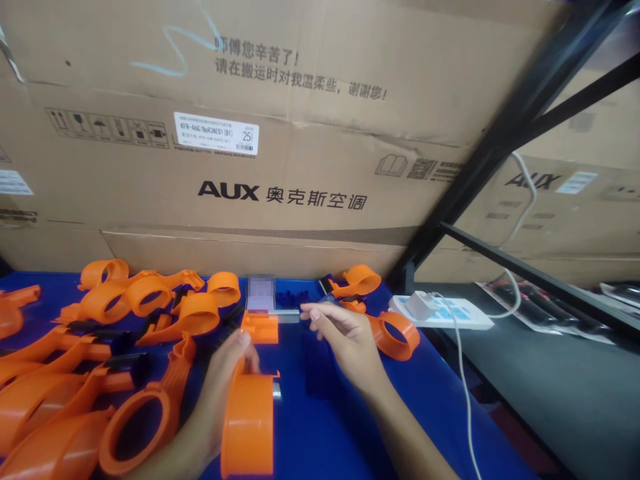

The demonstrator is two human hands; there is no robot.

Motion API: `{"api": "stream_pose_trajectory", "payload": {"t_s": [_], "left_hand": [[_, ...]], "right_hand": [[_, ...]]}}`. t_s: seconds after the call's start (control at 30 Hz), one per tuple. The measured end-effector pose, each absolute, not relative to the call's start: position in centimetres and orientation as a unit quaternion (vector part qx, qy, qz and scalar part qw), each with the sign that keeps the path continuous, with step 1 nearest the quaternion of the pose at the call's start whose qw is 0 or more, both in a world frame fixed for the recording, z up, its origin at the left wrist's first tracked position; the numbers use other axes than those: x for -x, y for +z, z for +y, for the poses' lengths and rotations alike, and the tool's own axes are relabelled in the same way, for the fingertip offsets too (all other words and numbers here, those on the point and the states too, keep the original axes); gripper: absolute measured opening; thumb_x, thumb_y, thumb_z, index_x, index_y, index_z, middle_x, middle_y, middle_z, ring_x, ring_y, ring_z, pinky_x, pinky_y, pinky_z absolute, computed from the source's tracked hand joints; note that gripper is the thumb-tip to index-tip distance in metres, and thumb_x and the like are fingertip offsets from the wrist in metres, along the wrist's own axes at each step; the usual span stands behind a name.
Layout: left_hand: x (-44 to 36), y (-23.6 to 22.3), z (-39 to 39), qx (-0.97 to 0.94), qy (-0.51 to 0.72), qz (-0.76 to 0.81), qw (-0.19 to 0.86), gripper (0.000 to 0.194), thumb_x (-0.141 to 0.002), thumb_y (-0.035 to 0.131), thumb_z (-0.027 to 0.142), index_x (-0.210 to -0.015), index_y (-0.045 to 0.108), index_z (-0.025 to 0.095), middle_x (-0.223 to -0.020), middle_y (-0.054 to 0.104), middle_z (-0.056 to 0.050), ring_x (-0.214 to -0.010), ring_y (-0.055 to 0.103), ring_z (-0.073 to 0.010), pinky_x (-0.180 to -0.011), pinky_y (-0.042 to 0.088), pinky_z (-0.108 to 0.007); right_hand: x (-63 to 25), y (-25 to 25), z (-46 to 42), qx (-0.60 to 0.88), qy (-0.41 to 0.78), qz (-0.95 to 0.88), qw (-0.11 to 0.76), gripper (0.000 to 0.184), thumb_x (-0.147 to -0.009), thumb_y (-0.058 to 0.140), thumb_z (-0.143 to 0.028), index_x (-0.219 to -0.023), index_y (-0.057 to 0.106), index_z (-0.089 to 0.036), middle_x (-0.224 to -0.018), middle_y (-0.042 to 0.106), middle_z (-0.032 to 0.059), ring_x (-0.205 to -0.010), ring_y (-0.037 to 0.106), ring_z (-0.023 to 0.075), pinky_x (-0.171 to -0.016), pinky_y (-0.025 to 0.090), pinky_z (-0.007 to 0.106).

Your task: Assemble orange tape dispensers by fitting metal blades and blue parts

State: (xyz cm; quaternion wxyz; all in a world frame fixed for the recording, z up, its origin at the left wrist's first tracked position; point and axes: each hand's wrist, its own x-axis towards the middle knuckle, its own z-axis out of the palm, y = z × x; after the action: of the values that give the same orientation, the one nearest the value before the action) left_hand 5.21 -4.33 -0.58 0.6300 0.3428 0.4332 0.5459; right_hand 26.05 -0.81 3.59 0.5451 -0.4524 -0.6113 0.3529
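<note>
My left hand point(231, 360) is wrapped round the handle of an orange tape dispenser point(248, 427), its ring toward me and its flat head pointing away. At that head lies a thin, serrated metal blade point(289, 316). The fingertips of my right hand point(345, 337) are pinched together at the blade's right end. A small metal piece point(277, 391) shows beside the dispenser's ring. My left hand's palm and some of its fingers are hidden.
Many orange tape dispensers point(145, 427) crowd the blue table's left side; several more point(397, 335) lie at right. A phone point(261, 293) and small dark parts point(295, 298) are behind. A white power strip point(440, 311) with its cable adjoins a black metal frame point(465, 173). Large cartons point(300, 153) stand behind.
</note>
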Motion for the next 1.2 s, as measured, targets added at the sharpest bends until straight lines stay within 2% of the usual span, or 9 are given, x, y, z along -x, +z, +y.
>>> {"api": "stream_pose_trajectory", "payload": {"t_s": [0.17,0.27,0.37,0.53,0.7,0.9,1.0,1.1,1.2], "left_hand": [[-5.7,-0.2,-4.9,-0.355,0.554,0.44,0.611,0.051,-0.086,0.068,0.06,-0.059,0.057,0.018,-0.058,0.051,0.001,-0.052,0.045,-0.0126,-0.052,0.039,-0.025],[-6.0,-0.3,-4.9,-0.358,0.542,0.433,0.625,0.049,-0.088,0.066,0.059,-0.063,0.055,0.019,-0.059,0.047,0.003,-0.052,0.043,-0.0111,-0.051,0.038,-0.023],[-6.2,-0.5,-5.0,-0.353,0.532,0.438,0.633,0.048,-0.09,0.064,0.059,-0.065,0.053,0.019,-0.059,0.044,0.004,-0.051,0.041,-0.01,-0.049,0.036,-0.021],[-6.2,-0.3,-5.0,-0.358,0.539,0.438,0.625,0.049,-0.089,0.065,0.059,-0.063,0.052,0.019,-0.061,0.046,0.004,-0.053,0.042,-0.0105,-0.05,0.036,-0.021],[-6.2,0.0,-5.0,-0.36,0.53,0.443,0.627,0.052,-0.086,0.066,0.063,-0.061,0.052,0.019,-0.059,0.045,0.003,-0.05,0.041,-0.0106,-0.046,0.032,-0.021],[-6.0,-0.1,-4.9,-0.362,0.507,0.447,0.642,0.053,-0.087,0.064,0.065,-0.063,0.051,0.02,-0.056,0.041,0.006,-0.043,0.036,-0.0085,-0.043,0.027,-0.022],[-5.9,-0.2,-4.8,-0.355,0.503,0.442,0.653,0.053,-0.085,0.065,0.067,-0.063,0.051,0.02,-0.053,0.042,0.006,-0.041,0.036,-0.0082,-0.043,0.028,-0.022],[-6.0,-0.3,-4.7,-0.355,0.5,0.445,0.653,0.054,-0.084,0.066,0.067,-0.062,0.052,0.02,-0.051,0.043,0.006,-0.039,0.033,-0.0076,-0.043,0.028,-0.023],[-6.1,-0.4,-4.6,-0.358,0.497,0.45,0.65,0.052,-0.084,0.066,0.066,-0.063,0.054,0.02,-0.051,0.046,0.005,-0.039,0.035,-0.0081,-0.043,0.029,-0.023]], "right_hand": [[-26.1,3.9,-0.9,0.443,0.368,-0.615,0.539,0.024,-0.09,0.072,-0.044,-0.084,0.082,-0.023,-0.083,0.075,0.006,-0.062,0.06,0.0164,-0.057,0.051,0.03],[-26.2,3.8,-0.7,0.434,0.378,-0.614,0.54,0.029,-0.089,0.072,-0.043,-0.072,0.078,-0.021,-0.087,0.075,0.0069,-0.067,0.061,0.0172,-0.059,0.05,0.03],[-26.2,3.5,-0.6,0.431,0.392,-0.619,0.526,0.034,-0.089,0.072,-0.044,-0.066,0.075,-0.02,-0.088,0.074,0.0071,-0.063,0.059,0.0155,-0.057,0.048,0.029],[-26.1,3.2,-0.6,0.429,0.4,-0.628,0.511,0.032,-0.091,0.071,-0.044,-0.07,0.076,-0.02,-0.088,0.073,0.0065,-0.061,0.057,0.0146,-0.057,0.048,0.029],[-25.9,3.1,-0.6,0.416,0.404,-0.644,0.499,0.031,-0.092,0.07,-0.047,-0.077,0.08,-0.022,-0.094,0.072,0.0076,-0.069,0.061,0.0174,-0.056,0.049,0.029],[-25.6,3.4,-1.1,0.398,0.413,-0.667,0.476,0.022,-0.095,0.068,-0.043,-0.099,0.083,-0.028,-0.105,0.07,0.0069,-0.082,0.063,0.0195,-0.059,0.049,0.028],[-25.3,3.8,-1.3,0.383,0.424,-0.679,0.462,0.023,-0.098,0.065,-0.04,-0.091,0.082,-0.026,-0.104,0.068,0.0061,-0.084,0.061,0.0189,-0.065,0.05,0.029],[-25.0,4.0,-1.4,0.368,0.433,-0.689,0.45,0.033,-0.1,0.062,-0.038,-0.076,0.079,-0.024,-0.097,0.066,0.0054,-0.087,0.06,0.0192,-0.073,0.051,0.031],[-24.9,4.1,-1.4,0.361,0.443,-0.69,0.444,0.035,-0.1,0.06,-0.038,-0.075,0.078,-0.023,-0.096,0.065,0.0049,-0.088,0.06,0.0191,-0.076,0.051,0.032]]}}
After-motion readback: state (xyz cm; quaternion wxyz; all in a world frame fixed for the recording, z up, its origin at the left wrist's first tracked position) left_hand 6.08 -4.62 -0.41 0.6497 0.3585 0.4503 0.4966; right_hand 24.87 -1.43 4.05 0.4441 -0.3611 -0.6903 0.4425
